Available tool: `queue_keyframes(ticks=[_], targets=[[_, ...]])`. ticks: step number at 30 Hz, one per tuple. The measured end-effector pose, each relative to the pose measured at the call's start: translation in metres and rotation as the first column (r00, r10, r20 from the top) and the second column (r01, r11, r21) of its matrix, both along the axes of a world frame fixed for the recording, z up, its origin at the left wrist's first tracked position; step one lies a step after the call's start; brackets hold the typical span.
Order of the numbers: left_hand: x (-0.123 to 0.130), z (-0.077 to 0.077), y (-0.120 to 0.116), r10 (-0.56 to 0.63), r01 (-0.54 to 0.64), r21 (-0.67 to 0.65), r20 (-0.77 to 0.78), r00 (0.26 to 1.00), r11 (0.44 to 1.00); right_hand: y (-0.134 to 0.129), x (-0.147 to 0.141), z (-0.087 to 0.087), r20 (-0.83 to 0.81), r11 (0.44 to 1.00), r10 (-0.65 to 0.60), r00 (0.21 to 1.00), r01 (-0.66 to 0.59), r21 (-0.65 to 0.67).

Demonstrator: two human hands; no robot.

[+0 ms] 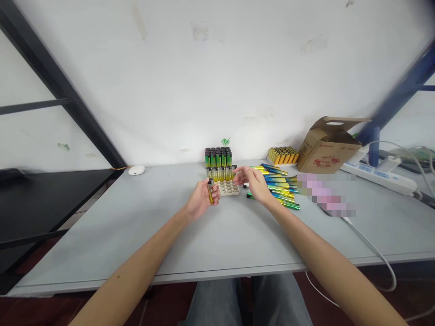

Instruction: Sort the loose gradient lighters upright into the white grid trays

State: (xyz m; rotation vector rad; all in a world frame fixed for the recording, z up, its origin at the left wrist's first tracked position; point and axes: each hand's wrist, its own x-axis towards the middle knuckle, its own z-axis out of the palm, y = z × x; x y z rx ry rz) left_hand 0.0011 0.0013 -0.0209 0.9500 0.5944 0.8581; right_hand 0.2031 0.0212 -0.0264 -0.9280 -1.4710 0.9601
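Note:
My left hand (200,199) is closed around a lighter (210,191) with a dark top and a yellowish body, held a little above the table. In front of it lies a pale tray (233,190) with rows of round-cornered slots. A row of yellow-tinted clear lighters (221,174) stands upright in the tray, with green lighters (218,157) with black tops packed behind. My right hand (254,181) hovers at the tray's right side, fingers loosely curled and apart, its fingertips close to the end lighter of the row; no held thing shows.
Shiny blue, yellow and green foil-like strips (287,204) lie right of the tray. Farther back are a block of yellow lighters (283,156), an open cardboard box (329,151) and a power strip (380,176). A blurred pink object (326,194) trails a white cable. A white case (136,170) sits left.

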Motion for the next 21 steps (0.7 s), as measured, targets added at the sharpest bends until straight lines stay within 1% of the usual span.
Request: queue_keyframes(ticks=[3,5,10,13,16,21], targets=[[-0.001,-0.0008,0.0004,-0.019,0.019,-0.01,0.011,1.0,1.0,0.0001,0.0001,-0.0002,0.002,1.0,-0.002,1.0,0.002,-0.001],[0.0,0.0,-0.0008,-0.009,0.009,-0.023,0.009,1.0,1.0,0.0002,0.0001,-0.0002,0.01,1.0,-0.002,1.0,0.002,0.0],[0.0041,0.0036,-0.0031,0.096,-0.096,-0.012,0.006,0.995,0.995,-0.0005,-0.0007,0.0001,-0.002,1.0,0.006,1.0,-0.006,0.002],[0.0044,0.0042,-0.0025,0.122,-0.122,-0.01,0.014,0.992,0.992,-0.0011,-0.0011,0.0003,-0.012,1.0,0.006,1.0,-0.006,-0.003],[0.0029,0.0028,-0.0015,0.104,-0.105,0.011,0.033,0.994,0.994,-0.0011,-0.001,0.0003,-0.013,1.0,0.003,1.0,-0.003,-0.003],[0.0009,-0.0015,-0.0008,0.011,-0.012,0.036,0.034,0.999,0.999,-0.0008,-0.0006,0.0004,-0.018,1.0,0.001,1.0,-0.001,0.004]])
